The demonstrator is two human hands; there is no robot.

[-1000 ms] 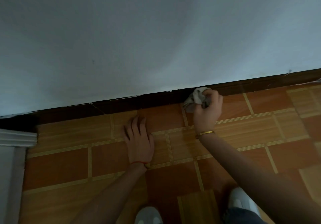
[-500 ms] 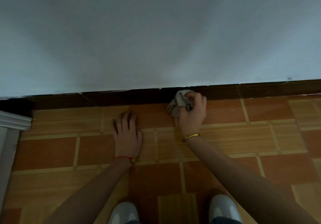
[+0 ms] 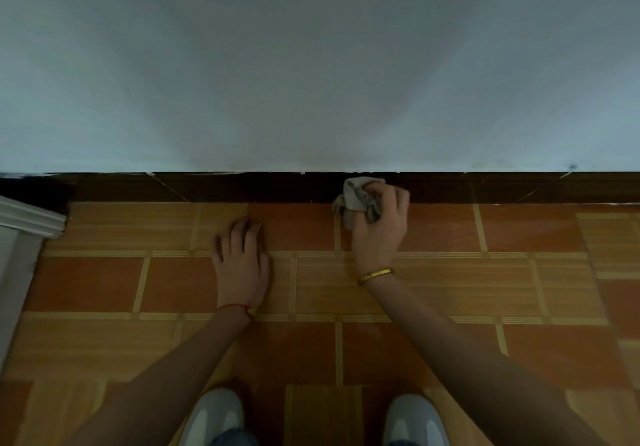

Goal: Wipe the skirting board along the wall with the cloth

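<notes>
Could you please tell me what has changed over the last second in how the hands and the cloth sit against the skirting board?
The right hand has slid the crumpled cloth leftward along the dark skirting board, closing in on the left hand. Nothing was picked up or released. The right hand still grips the cloth against the board, and the left hand stays flat on the tiled floor.
</notes>
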